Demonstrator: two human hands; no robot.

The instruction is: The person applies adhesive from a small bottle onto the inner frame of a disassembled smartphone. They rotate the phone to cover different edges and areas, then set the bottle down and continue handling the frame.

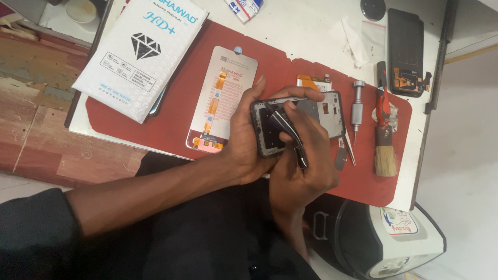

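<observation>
- Phone frame (316, 111): a black, opened shell with its inner side facing up and the far-right part showing bare grey metal, tilted slightly, raised above the red mat mid-scene.
- Dark curved strip (286, 127): glossy, bending from the frame's middle down toward its near edge.

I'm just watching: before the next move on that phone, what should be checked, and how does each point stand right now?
1. Phone frame held steady: ok, the left hand grips its edge above the red mat.
2. Dark strip under control: ok, the right hand pinches it over the frame.
3. Strip free of the frame: cannot tell, fingers hide the joint.
4. Screwdriver within reach: ok, it lies on the mat right of the frame.
5. Brush handy: ok, beside the screwdriver.
6. New screen part out of harm: ok, it lies apart, left of the hands.
</observation>
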